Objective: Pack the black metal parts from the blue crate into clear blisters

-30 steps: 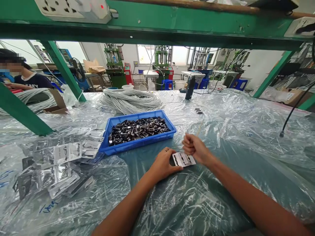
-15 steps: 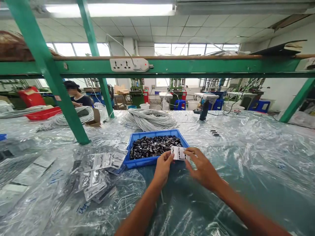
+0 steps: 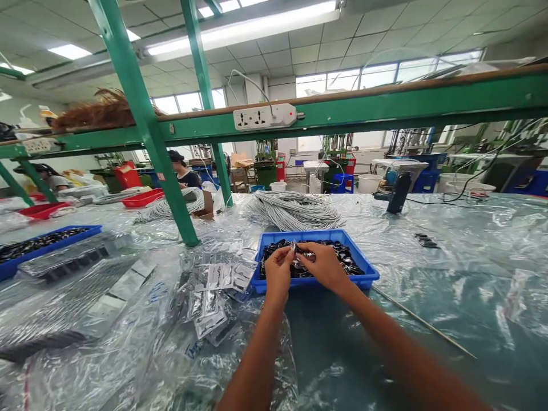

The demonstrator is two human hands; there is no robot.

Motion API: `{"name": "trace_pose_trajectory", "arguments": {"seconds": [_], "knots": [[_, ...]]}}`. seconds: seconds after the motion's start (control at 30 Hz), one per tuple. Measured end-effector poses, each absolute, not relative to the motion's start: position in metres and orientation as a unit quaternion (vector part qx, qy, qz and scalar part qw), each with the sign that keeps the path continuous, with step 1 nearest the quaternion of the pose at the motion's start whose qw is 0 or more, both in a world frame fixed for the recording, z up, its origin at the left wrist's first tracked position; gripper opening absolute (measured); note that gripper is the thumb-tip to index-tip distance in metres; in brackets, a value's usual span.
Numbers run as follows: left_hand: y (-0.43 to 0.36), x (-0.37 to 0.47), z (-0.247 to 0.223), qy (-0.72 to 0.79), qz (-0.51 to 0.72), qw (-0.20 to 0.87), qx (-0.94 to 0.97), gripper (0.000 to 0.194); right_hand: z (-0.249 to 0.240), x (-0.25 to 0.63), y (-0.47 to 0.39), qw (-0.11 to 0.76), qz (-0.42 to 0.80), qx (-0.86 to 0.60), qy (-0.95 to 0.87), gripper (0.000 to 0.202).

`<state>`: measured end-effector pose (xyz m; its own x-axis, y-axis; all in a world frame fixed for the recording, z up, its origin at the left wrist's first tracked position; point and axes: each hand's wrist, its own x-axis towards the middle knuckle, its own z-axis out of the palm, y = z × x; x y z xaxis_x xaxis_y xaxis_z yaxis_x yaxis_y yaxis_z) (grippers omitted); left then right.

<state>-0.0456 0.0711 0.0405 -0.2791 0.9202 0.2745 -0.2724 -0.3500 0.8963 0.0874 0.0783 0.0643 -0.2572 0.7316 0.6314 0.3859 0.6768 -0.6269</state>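
My left hand [image 3: 278,274] and my right hand [image 3: 326,267] meet over the blue tray [image 3: 366,281], fingertips pinched together. Between them is a small shiny silver-and-dark piece [image 3: 293,246], mostly covered by the fingers, so its exact kind is unclear. Many small black pieces with shiny parts [image 3: 351,264] fill the tray under my hands. Left of the tray lies a loose pile of flat clear packs [image 3: 222,277] with white and dark patterned faces.
Behind the tray lies a coil of grey cable [image 3: 295,210]. A dark upright handheld tool [image 3: 399,194] stands at the back right, near several small black pieces [image 3: 426,240]. A thin stick [image 3: 428,325] lies right. A green post [image 3: 171,182] rises at left; plastic sheeting covers the table.
The view has swung left and tilted. The white card with dark shapes no longer shows face-on; my hands are now closed together over the tray, and my right fingers have come in to pinch.
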Motion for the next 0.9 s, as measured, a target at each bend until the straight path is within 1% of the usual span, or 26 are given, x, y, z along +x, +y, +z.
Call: {"name": "trace_pose_trajectory", "arguments": {"seconds": [0.1, 0.2, 0.3, 0.37, 0.43, 0.5, 0.6, 0.73, 0.8, 0.9], "knots": [[0.075, -0.053, 0.039, 0.467, 0.701, 0.369, 0.392, 0.024, 0.066, 0.092, 0.084, 0.474, 0.156, -0.42, -0.758, 0.02], [0.079, -0.056, 0.036, 0.497, 0.696, 0.384, 0.348, 0.02, 0.062, 0.099, 0.086, 0.47, 0.103, -0.479, -0.735, 0.026], [0.08, -0.052, 0.036, 0.436, 0.712, 0.448, 0.319, 0.019, 0.053, 0.099, 0.081, 0.475, 0.032, -0.433, -0.766, 0.036], [0.078, -0.047, 0.039, 0.367, 0.724, 0.497, 0.308, 0.021, 0.046, 0.095, 0.077, 0.463, 0.005, -0.393, -0.795, 0.038], [0.073, -0.042, 0.043, 0.318, 0.72, 0.524, 0.325, 0.025, 0.041, 0.09, 0.074, 0.457, -0.017, -0.384, -0.802, 0.037], [0.069, -0.038, 0.046, 0.309, 0.713, 0.526, 0.346, 0.029, 0.039, 0.087, 0.072, 0.457, -0.035, -0.382, -0.803, 0.036], [0.066, -0.038, 0.047, 0.335, 0.712, 0.506, 0.354, 0.036, 0.039, 0.085, 0.07, 0.452, -0.046, -0.369, -0.811, 0.038], [0.067, -0.043, 0.044, 0.336, 0.703, 0.505, 0.371, 0.042, 0.039, 0.081, 0.067, 0.473, -0.02, -0.358, -0.804, 0.039], [0.066, -0.046, 0.043, 0.329, 0.696, 0.507, 0.387, 0.04, 0.039, 0.078, 0.067, 0.499, 0.026, -0.357, -0.789, 0.039], [0.067, -0.048, 0.042, 0.329, 0.674, 0.511, 0.421, 0.036, 0.04, 0.078, 0.069, 0.515, 0.126, -0.358, -0.769, 0.03]]}}
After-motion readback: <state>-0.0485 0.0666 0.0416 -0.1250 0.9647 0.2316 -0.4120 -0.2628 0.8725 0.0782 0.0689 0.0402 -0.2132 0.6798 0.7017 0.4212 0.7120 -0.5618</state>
